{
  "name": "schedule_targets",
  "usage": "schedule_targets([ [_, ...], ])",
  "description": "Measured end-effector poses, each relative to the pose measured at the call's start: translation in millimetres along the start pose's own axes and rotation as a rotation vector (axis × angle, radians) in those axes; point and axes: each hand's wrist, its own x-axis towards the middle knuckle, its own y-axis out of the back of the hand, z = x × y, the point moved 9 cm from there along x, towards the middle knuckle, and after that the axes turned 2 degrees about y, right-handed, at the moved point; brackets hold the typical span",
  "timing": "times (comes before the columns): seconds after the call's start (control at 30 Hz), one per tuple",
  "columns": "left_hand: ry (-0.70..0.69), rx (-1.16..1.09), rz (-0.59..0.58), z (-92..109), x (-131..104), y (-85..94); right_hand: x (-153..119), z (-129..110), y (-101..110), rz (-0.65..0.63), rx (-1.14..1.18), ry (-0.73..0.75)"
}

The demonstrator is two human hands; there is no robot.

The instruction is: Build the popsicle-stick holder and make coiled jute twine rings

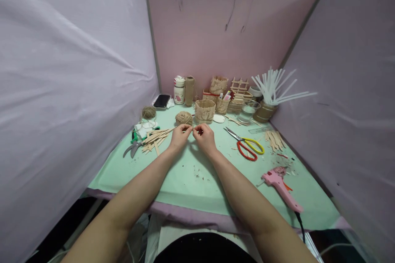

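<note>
My left hand (180, 136) and my right hand (205, 137) meet near the middle of the green table, fingertips pinched close together. Whatever lies between the fingers is too small to name. Just behind them stand a ball of twine (184, 118) and a round woven-looking basket (205, 111). Flat wooden sticks (156, 138) lie in a pile beside my left hand, with grey-bladed cutters (133, 148) at their left end. To the right of my right hand, scissors (246, 145) with red and yellow handles lie with their blades slightly apart.
A pink glue gun (282, 189) with a black cord lies at the front right. White glue sticks (273, 86) fan out of a brown pot. A bottle (179, 90), a phone (161, 101) and a clear cup (248, 110) stand or lie towards the back.
</note>
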Motion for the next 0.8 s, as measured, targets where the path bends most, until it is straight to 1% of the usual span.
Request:
schedule_targets([
  [0.03,-0.019,0.009,0.005,2,-1,0.1,0,0,1,-0.001,-0.002,0.001],
  [0.07,-0.005,-0.011,0.0,2,-1,-0.4,0,-1,1,-0.004,-0.004,0.007],
  [0.1,0.052,-0.068,-0.015,-3,0,-1.7,1,-3,2,-0.009,-0.006,0.018],
  [0.23,0.423,-0.381,-0.154,-32,-5,-17.3,-1,-13,0,-0.048,-0.011,0.097],
  [0.3,0.532,-0.455,-0.217,-39,-8,-23.5,-2,-16,-2,-0.066,0.001,0.118],
  [0.33,0.55,-0.475,-0.233,-40,-9,-24.8,-2,-16,-3,-0.065,0.009,0.115],
  [0.4,0.528,-0.49,-0.231,-38,-9,-24.1,-1,-13,-2,-0.051,0.019,0.084],
  [0.5,0.357,-0.335,-0.143,-29,-4,-13.5,0,-6,0,-0.034,0.028,0.006],
  [0.57,0.271,-0.231,-0.107,-23,-2,-9.2,1,0,0,-0.028,0.054,-0.045],
  [0.67,0.211,-0.148,-0.126,-16,-1,-9.5,2,5,2,-0.014,0.096,-0.099],
  [0.8,0.173,-0.045,-0.143,-7,-2,-7.5,3,7,2,-0.015,0.111,-0.109],
])
